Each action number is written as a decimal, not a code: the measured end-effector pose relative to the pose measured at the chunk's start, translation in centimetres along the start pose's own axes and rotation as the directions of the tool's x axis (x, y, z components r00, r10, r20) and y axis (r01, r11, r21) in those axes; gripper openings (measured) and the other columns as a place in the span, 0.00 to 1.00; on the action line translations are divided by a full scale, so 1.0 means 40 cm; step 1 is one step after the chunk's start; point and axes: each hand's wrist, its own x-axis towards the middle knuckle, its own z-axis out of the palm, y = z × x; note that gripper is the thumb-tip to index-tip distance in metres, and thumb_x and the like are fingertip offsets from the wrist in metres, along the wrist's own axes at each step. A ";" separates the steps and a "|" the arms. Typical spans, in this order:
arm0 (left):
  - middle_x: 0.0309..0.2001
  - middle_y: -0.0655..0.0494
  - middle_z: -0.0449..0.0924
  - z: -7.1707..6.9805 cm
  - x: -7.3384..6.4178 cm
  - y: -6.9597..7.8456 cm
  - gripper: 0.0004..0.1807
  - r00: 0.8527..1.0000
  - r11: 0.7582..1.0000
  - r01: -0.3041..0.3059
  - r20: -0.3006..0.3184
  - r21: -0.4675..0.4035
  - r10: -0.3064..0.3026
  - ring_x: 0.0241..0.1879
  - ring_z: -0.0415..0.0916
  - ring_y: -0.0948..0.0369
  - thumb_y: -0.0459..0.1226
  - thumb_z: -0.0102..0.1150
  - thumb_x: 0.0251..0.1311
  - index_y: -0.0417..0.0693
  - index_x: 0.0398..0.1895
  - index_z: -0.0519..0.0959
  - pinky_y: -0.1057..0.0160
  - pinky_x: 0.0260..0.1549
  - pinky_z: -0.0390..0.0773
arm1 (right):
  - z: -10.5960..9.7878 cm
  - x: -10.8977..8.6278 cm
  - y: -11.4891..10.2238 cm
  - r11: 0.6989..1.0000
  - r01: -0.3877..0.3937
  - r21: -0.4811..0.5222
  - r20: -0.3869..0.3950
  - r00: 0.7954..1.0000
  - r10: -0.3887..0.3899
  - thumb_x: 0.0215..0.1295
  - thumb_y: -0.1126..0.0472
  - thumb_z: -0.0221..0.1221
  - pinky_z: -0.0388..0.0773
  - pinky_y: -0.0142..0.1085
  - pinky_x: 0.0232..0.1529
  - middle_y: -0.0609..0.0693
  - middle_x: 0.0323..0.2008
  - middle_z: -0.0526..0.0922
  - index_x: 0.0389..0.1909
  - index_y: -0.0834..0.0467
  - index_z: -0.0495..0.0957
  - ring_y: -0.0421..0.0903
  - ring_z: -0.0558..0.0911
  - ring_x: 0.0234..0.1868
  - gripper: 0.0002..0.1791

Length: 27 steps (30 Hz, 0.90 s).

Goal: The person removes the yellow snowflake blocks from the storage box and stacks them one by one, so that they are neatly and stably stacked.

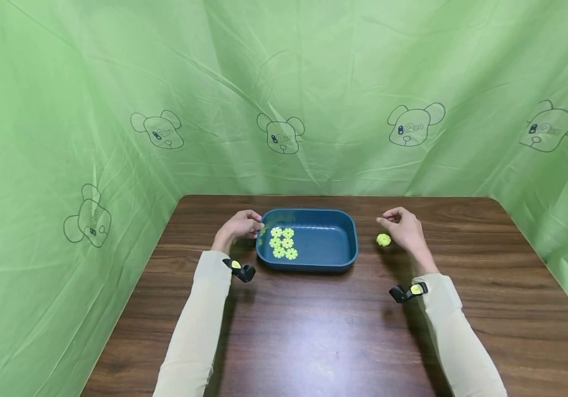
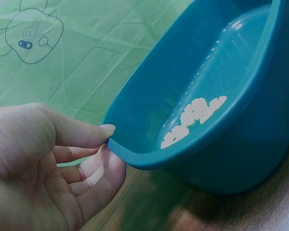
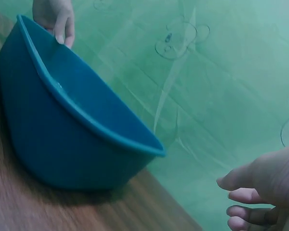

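Note:
A dark blue rectangular plastic basin (image 1: 331,248) with rounded corners stands on the table. My left hand (image 1: 241,224) pinches its left rim, with the thumb on top and the fingers beneath, as the left wrist view shows up close. On the basin's floor, at the left, several yellow-green flower-shaped pieces (image 1: 287,242) lie in two columns. To the right of the basin, a small yellow-green piece (image 1: 383,240) with a scalloped edge rests on the table. Just above and beside it is my right hand (image 1: 405,229), its fingers loosely bent, thumb apart, and nothing visible between them.
The basin and the loose piece are on a dark wood-grain table (image 1: 289,325). A green curtain (image 1: 338,71) printed with mouse-like heads hangs behind the table and at both sides. Each wrist carries a small black camera on a strap.

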 end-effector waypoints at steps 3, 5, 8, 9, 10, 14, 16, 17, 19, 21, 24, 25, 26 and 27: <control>0.39 0.47 0.70 -0.001 0.002 0.000 0.15 1.000 1.000 0.001 -0.001 0.002 -0.001 0.37 0.73 0.53 0.30 0.53 0.64 0.36 0.53 0.68 0.45 0.55 0.74 | 0.011 0.004 -0.016 1.000 0.027 0.007 0.000 1.000 -0.027 0.63 0.50 0.61 0.70 0.39 0.44 0.60 0.42 0.82 0.45 0.61 0.77 0.53 0.78 0.44 0.19; 0.40 0.47 0.71 -0.001 0.003 0.001 0.15 1.000 1.000 0.003 -0.005 0.002 -0.003 0.37 0.73 0.54 0.30 0.53 0.64 0.36 0.53 0.68 0.45 0.55 0.75 | 0.018 0.006 -0.028 0.999 0.037 0.017 0.003 0.999 -0.037 0.63 0.50 0.61 0.70 0.39 0.44 0.59 0.41 0.82 0.44 0.61 0.77 0.53 0.78 0.43 0.18; 0.41 0.47 0.71 0.000 0.004 0.001 0.15 1.000 1.000 0.002 -0.010 0.011 -0.002 0.36 0.73 0.55 0.30 0.53 0.64 0.36 0.53 0.68 0.45 0.55 0.74 | 0.031 0.003 -0.051 0.998 0.053 0.028 0.008 0.999 -0.054 0.62 0.51 0.62 0.70 0.38 0.42 0.59 0.40 0.82 0.43 0.61 0.77 0.53 0.78 0.42 0.18; 0.41 0.47 0.71 0.001 0.004 0.001 0.15 1.000 1.000 0.001 -0.011 0.017 0.000 0.36 0.73 0.55 0.30 0.53 0.65 0.36 0.53 0.68 0.45 0.56 0.74 | 0.035 0.002 -0.058 0.998 0.059 0.031 0.009 0.998 -0.060 0.62 0.51 0.62 0.71 0.38 0.42 0.59 0.40 0.82 0.43 0.61 0.77 0.52 0.78 0.41 0.18; 0.41 0.47 0.71 0.001 0.003 0.001 0.15 1.000 1.000 0.003 -0.012 0.015 -0.003 0.35 0.73 0.55 0.30 0.53 0.65 0.37 0.53 0.68 0.45 0.56 0.74 | 0.040 0.001 -0.064 0.997 0.065 0.030 0.013 0.998 -0.066 0.62 0.52 0.62 0.71 0.38 0.41 0.59 0.40 0.82 0.43 0.61 0.77 0.52 0.79 0.41 0.17; 0.40 0.47 0.71 0.002 0.004 0.001 0.15 1.000 1.000 -0.001 -0.011 0.017 0.001 0.34 0.73 0.56 0.30 0.53 0.65 0.37 0.53 0.68 0.45 0.56 0.73 | 0.062 -0.002 -0.088 0.996 0.086 0.039 0.028 0.996 -0.087 0.62 0.53 0.63 0.71 0.36 0.40 0.58 0.39 0.83 0.43 0.61 0.78 0.50 0.79 0.40 0.16; 0.40 0.47 0.71 0.002 0.005 0.001 0.15 1.000 1.000 0.000 -0.011 0.015 0.000 0.34 0.73 0.57 0.30 0.53 0.65 0.37 0.53 0.68 0.45 0.56 0.73 | 0.075 -0.004 -0.098 0.994 0.093 0.050 0.042 0.995 -0.095 0.62 0.53 0.63 0.71 0.35 0.40 0.58 0.39 0.83 0.43 0.60 0.78 0.50 0.79 0.40 0.16; 0.40 0.47 0.71 0.002 0.005 0.001 0.14 1.000 1.000 0.001 -0.012 0.016 -0.001 0.34 0.72 0.57 0.30 0.53 0.65 0.37 0.52 0.69 0.45 0.56 0.74 | 0.082 -0.005 -0.104 0.994 0.094 0.061 0.052 0.994 -0.098 0.62 0.53 0.63 0.72 0.35 0.39 0.58 0.39 0.83 0.43 0.60 0.78 0.50 0.79 0.40 0.16; 0.40 0.48 0.71 0.003 0.005 0.001 0.14 1.000 1.000 0.003 -0.014 0.015 -0.003 0.34 0.72 0.57 0.30 0.53 0.64 0.37 0.52 0.69 0.45 0.56 0.74 | 0.096 -0.009 -0.115 0.992 0.099 0.075 0.069 0.992 -0.104 0.62 0.54 0.63 0.72 0.35 0.39 0.57 0.39 0.83 0.44 0.61 0.78 0.51 0.79 0.40 0.16; 0.39 0.48 0.70 0.003 0.003 0.002 0.15 1.000 1.000 0.006 -0.013 0.017 -0.006 0.33 0.72 0.57 0.30 0.53 0.64 0.37 0.52 0.68 0.45 0.55 0.74 | 0.112 -0.012 -0.125 0.990 0.112 0.083 0.079 0.990 -0.119 0.61 0.54 0.64 0.72 0.34 0.39 0.57 0.39 0.83 0.43 0.61 0.78 0.51 0.80 0.40 0.16; 0.39 0.48 0.70 0.003 0.000 0.004 0.15 1.000 1.000 0.010 -0.009 0.009 -0.010 0.33 0.72 0.57 0.30 0.53 0.64 0.36 0.53 0.68 0.45 0.56 0.74 | 0.133 -0.019 -0.142 0.987 0.135 0.086 0.085 0.986 -0.142 0.60 0.55 0.64 0.72 0.35 0.39 0.57 0.39 0.83 0.43 0.61 0.78 0.51 0.79 0.39 0.15; 0.38 0.48 0.69 0.003 -0.001 0.004 0.15 1.000 1.000 0.011 -0.008 0.010 -0.011 0.33 0.72 0.57 0.30 0.53 0.64 0.36 0.53 0.68 0.45 0.55 0.74 | 0.140 -0.022 -0.147 0.986 0.145 0.085 0.086 0.985 -0.152 0.60 0.55 0.65 0.72 0.34 0.38 0.57 0.39 0.83 0.42 0.61 0.78 0.50 0.79 0.38 0.15; 0.38 0.49 0.69 0.003 -0.002 0.005 0.16 1.000 1.000 0.011 -0.006 0.012 -0.011 0.33 0.72 0.57 0.30 0.53 0.64 0.36 0.54 0.68 0.45 0.55 0.74 | 0.146 -0.025 -0.152 0.985 0.152 0.086 0.087 0.983 -0.159 0.60 0.55 0.65 0.72 0.34 0.38 0.57 0.39 0.83 0.42 0.61 0.78 0.50 0.79 0.38 0.15; 0.38 0.49 0.69 0.003 -0.002 0.005 0.16 1.000 1.000 0.011 -0.005 0.014 -0.011 0.33 0.72 0.57 0.30 0.53 0.64 0.36 0.54 0.68 0.45 0.55 0.74 | 0.152 -0.028 -0.158 0.984 0.157 0.087 0.092 0.982 -0.165 0.60 0.55 0.65 0.72 0.34 0.38 0.56 0.39 0.83 0.42 0.60 0.78 0.50 0.79 0.38 0.15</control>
